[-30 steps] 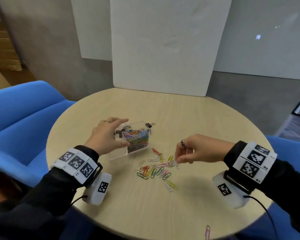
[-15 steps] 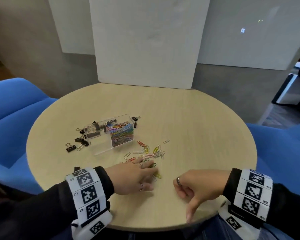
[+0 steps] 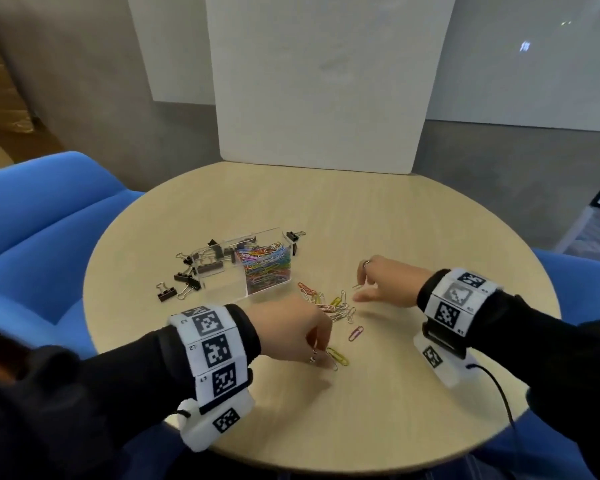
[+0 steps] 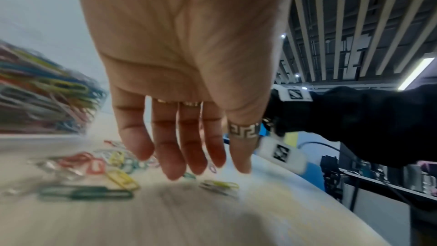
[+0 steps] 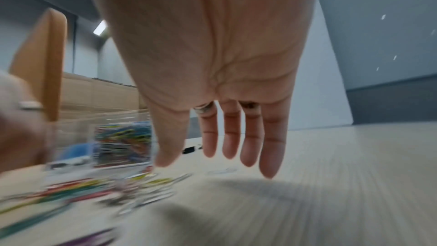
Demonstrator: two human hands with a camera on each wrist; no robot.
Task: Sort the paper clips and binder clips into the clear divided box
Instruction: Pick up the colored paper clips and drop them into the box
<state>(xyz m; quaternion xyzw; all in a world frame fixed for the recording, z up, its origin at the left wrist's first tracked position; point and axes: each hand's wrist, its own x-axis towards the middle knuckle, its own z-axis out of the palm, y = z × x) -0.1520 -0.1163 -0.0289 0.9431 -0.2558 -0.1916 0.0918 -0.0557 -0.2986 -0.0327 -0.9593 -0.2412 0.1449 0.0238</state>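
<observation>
Loose black metal binder clips lie at the far left on the round pale wooden table, just beside the clear plastic divided box, whose left compartment holds a few binder clips and whose right compartment is packed with coloured wire paper clips; two further binder clips sit against its far right corner. In front of the box, a scatter of coloured paper clips remains unsorted, with a lone pink paper clip near its front edge. The left hand hangs over the nearest yellow paper clip, fingers extended downward and relaxed, grasping nothing in the wrist view. The right hand hovers at the right edge of the scatter, fingers likewise straight and released; a thin clip seems to dangle beneath it in the head view, but whether it is held cannot be told. The step in hand is judged a pickup: slide a flat clip slightly to lift one end, pinch it singly, and carry it over the right compartment before letting go
</observation>
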